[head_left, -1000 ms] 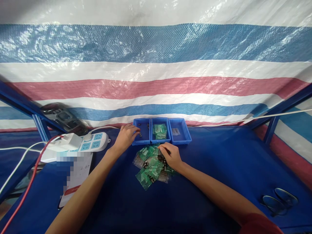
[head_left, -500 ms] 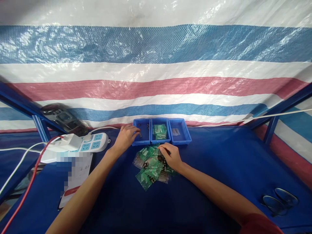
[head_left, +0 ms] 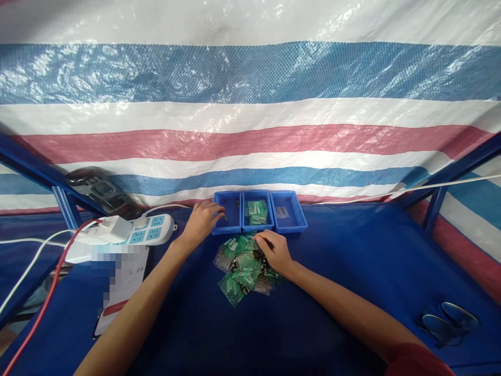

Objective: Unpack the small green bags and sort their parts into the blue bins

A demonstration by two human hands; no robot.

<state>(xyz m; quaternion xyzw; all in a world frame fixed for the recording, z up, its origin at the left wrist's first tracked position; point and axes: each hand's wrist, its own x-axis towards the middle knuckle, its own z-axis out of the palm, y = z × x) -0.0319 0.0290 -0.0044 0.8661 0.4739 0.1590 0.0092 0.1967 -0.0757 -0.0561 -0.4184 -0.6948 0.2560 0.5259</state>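
My left hand [head_left: 203,219] is at the left edge of the left blue bin [head_left: 229,228], its fingers bent over the rim. Small dark metal pieces lie in that bin; whether the fingers grip one is too small to tell. The middle bin [head_left: 257,228] holds green packets [head_left: 257,211]. In the right bin [head_left: 291,228] lies a small clear packet [head_left: 282,212]. My right hand [head_left: 275,249] is closed, thumb and forefinger together, at the upper right of a heap of green and clear packets [head_left: 247,271]; what it pinches is hidden.
On the left are a power strip [head_left: 155,230] with plugs and cables, a phone [head_left: 124,292] and a dark object [head_left: 102,190]. Glasses [head_left: 448,324] lie at the lower right. A striped sheet [head_left: 250,117] hangs behind the bins.
Both hands stay almost where they were. The phone's clock display has changed from 07 to 08.
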